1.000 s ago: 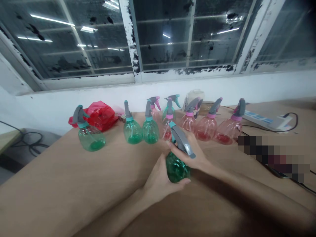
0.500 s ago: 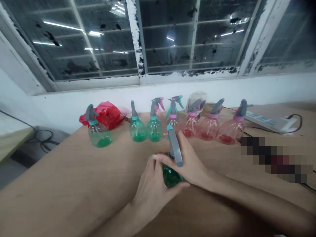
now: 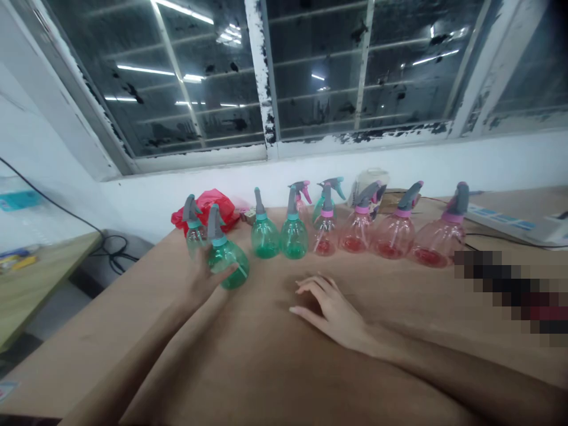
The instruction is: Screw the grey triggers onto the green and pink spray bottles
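Note:
My left hand (image 3: 205,273) grips a green spray bottle (image 3: 227,259) with a grey trigger head, holding it upright just in front of another green bottle (image 3: 193,228) at the left end of the row. My right hand (image 3: 331,306) rests on the brown table (image 3: 275,355) with fingers loosely spread and nothing in it. Behind it stands a row of bottles: two green ones (image 3: 279,234) and several pink ones (image 3: 394,231).
A red plastic bag (image 3: 213,207) lies at the back left by the wall. A white power strip (image 3: 515,222) with a cable sits at the back right. A lower side table (image 3: 31,284) stands left, with cables on the floor beside it.
Both hands held the green bottle at the table's middle. My left hand has carried it left to the end of the row, and my right hand has let go and settled on the table.

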`<act>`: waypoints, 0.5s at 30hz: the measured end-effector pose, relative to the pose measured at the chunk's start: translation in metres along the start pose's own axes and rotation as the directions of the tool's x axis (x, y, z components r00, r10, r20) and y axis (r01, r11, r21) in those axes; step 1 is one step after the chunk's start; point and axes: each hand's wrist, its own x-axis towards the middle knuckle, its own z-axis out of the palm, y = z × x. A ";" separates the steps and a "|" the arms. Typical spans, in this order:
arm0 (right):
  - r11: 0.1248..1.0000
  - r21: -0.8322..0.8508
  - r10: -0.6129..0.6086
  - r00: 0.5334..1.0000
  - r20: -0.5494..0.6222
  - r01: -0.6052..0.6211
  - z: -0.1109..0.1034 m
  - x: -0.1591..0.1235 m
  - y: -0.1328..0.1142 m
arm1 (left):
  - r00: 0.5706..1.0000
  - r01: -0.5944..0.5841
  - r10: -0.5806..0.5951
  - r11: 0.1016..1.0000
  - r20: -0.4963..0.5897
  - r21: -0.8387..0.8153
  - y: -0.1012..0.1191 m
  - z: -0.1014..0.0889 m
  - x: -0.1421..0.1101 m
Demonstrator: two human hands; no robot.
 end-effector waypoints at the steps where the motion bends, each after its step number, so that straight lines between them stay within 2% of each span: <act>1: 0.999 -0.031 -0.027 1.000 -0.015 0.027 0.003 -0.001 0.003 | 1.000 0.007 -0.008 0.999 0.015 0.032 -0.004 0.001 0.011; 4: 0.992 -0.092 -0.096 0.994 -0.042 0.092 0.008 -0.002 0.007 | 0.996 0.043 -0.062 0.959 0.057 0.280 -0.003 0.003 0.042; 6: 0.987 -0.110 -0.120 0.992 -0.032 0.115 0.009 -0.002 0.008 | 0.996 0.055 -0.079 0.928 0.050 0.368 0.002 0.006 0.057; 11: 0.985 -0.122 -0.125 0.992 0.003 0.125 0.008 -0.002 0.006 | 0.992 0.049 -0.094 0.903 0.084 0.427 0.018 0.016 0.076; 15: 0.983 -0.126 -0.132 0.991 0.005 0.132 0.008 -0.003 0.006 | 0.993 0.058 -0.100 0.886 0.068 0.461 0.028 0.018 0.076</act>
